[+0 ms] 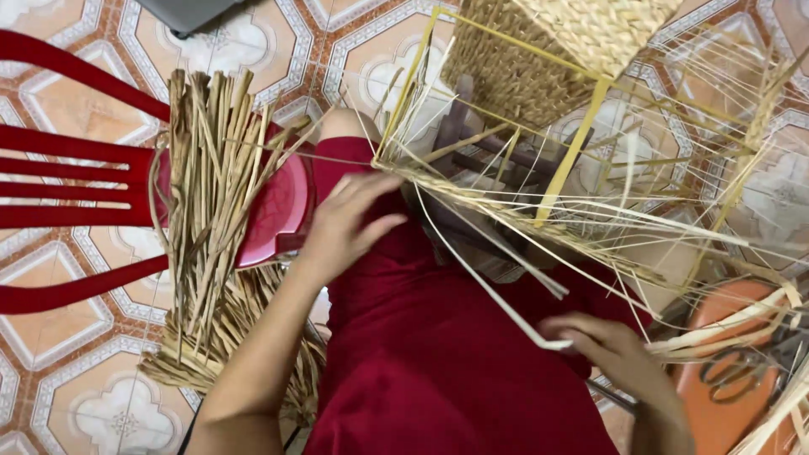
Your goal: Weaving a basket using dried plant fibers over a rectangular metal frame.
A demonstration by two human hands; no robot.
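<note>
Here the landmark is the yellow wire frame [581,143] resting over the person's red-clad lap. The left hand [350,223] lies against the frame's near-left corner, fingers loosely spread on the woven edge, gripping nothing that I can make out. The right hand [611,345], below the frame, pinches the end of a pale straw strand [480,278] that runs up to that same corner. Judging by this, the basket [548,50] is partly done: the upper end of the frame is covered in weave, the rest is bare wire with loose strands. Left of the frame, a bundle of dried straw [211,219] lies on a red plastic chair [76,177]; right of it, scissors [742,371] sit on an orange stool [725,404]. Beneath is a patterned tile floor [59,101]
</note>
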